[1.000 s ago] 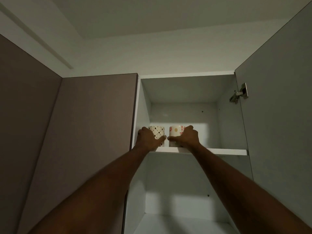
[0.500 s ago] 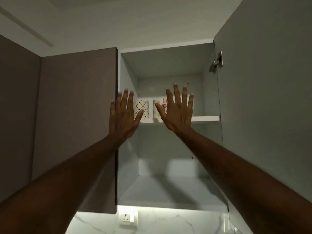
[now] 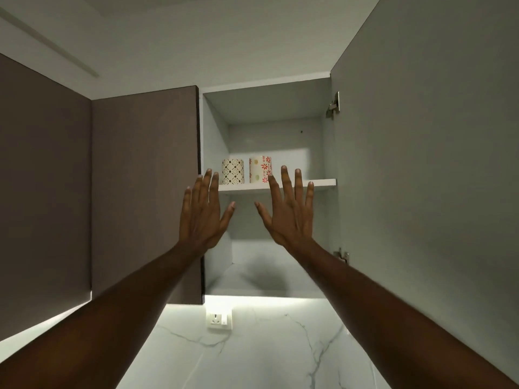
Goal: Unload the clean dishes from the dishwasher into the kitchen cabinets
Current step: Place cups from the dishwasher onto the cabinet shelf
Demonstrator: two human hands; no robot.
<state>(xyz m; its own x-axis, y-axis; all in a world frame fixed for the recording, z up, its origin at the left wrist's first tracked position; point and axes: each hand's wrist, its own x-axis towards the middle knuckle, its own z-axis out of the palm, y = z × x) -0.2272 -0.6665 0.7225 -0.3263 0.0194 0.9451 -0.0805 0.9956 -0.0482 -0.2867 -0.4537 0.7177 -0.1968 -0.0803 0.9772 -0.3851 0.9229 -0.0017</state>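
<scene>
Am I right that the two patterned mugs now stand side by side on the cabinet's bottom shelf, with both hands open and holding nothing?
Not quite: the head view shows the brown lattice-patterned mug and the red flower-patterned mug side by side on the white upper shelf, not the bottom one. The rest holds: the left hand and right hand are open and hold nothing.

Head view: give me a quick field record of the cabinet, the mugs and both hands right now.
cabinet: white wall cabinet, its grey door swung open on the right
upper shelf: white shelf board carrying two mugs, side by side and apart
left mug: cream mug with dark diamond pattern, upright
right mug: cream mug with red flower pattern, upright
left hand: fingers spread, holding nothing
right hand: fingers spread, holding nothing
below: white wall socket on marble-look backsplash
</scene>
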